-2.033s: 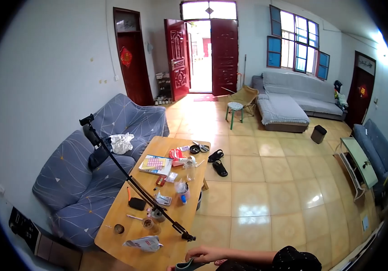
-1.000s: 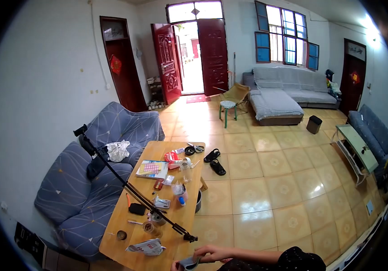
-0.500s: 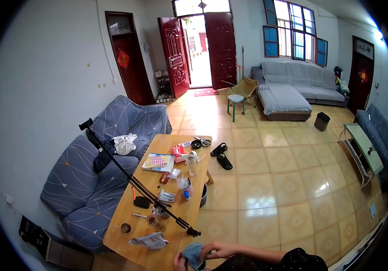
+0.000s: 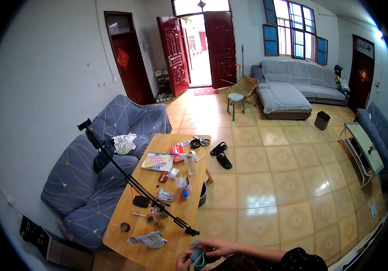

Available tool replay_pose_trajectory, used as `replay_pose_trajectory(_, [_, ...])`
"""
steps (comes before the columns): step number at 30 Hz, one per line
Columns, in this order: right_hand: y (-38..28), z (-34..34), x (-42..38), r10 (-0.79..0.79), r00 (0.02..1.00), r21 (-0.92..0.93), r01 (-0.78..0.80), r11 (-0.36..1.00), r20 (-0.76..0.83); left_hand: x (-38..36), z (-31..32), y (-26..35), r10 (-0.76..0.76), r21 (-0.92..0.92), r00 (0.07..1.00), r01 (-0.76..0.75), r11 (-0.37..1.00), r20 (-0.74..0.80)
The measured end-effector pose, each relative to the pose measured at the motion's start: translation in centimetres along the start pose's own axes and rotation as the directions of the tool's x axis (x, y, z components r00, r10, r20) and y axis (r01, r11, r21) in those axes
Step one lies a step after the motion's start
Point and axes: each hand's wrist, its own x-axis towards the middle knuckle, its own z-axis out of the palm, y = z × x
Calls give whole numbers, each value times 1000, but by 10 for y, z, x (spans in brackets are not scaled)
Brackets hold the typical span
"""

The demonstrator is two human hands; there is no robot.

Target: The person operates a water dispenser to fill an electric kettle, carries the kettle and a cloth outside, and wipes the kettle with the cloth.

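Observation:
At the bottom edge of the head view, my left hand [image 4: 183, 261] has its fingers closed on the left side of a small striped blue-grey cloth piece [image 4: 198, 258]. My right hand [image 4: 213, 248] comes in from the right and grips the same cloth at its upper right side. The cloth is bent, with a paler part near its top; its exact kind cannot be made out. Just beyond the hands lies the near end of the wooden table [image 4: 182, 226], with a white plastic bag [image 4: 148, 240] and the foot of a black tripod stand [image 4: 192, 232].
On the table are a glass jar [image 4: 154, 221], a black pouch [image 4: 140, 201], a blue-capped bottle [image 4: 185, 194], a notebook [image 4: 157, 161] and scissors [image 4: 201, 141]. A patterned sofa [image 4: 99, 194] stands left. Black sandals [image 4: 223, 160] lie on the tiled floor.
The cloth has turned and folded between my hands; its rounded striped face now shows as a narrower, bent shape. My hands have shifted slightly to the right.

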Motion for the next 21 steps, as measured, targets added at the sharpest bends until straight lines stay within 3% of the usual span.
replay_pose_trajectory(6, [-6, -2, -3, -40, 999, -151, 42, 988, 13, 2, -3, -13, 71, 27, 997, -71, 997, 20])
replay_pose_trajectory(11, [-16, -6, -5, 47, 998, -229, -38, 973, 36, 0, 2, -6, 85, 10, 995, -85, 996, 51])
replay_pose_trajectory(15, [-13, -6, -7, -16, 1000, -248, 19, 969, 14, -3, 6, 5, 35, 66, 997, -39, 997, 68])
replay_pose_trajectory(21, [-7, -6, -8, 13, 1000, -321, -11, 947, 4, -8, 14, 15, -10, 72, 999, 7, 997, 43])
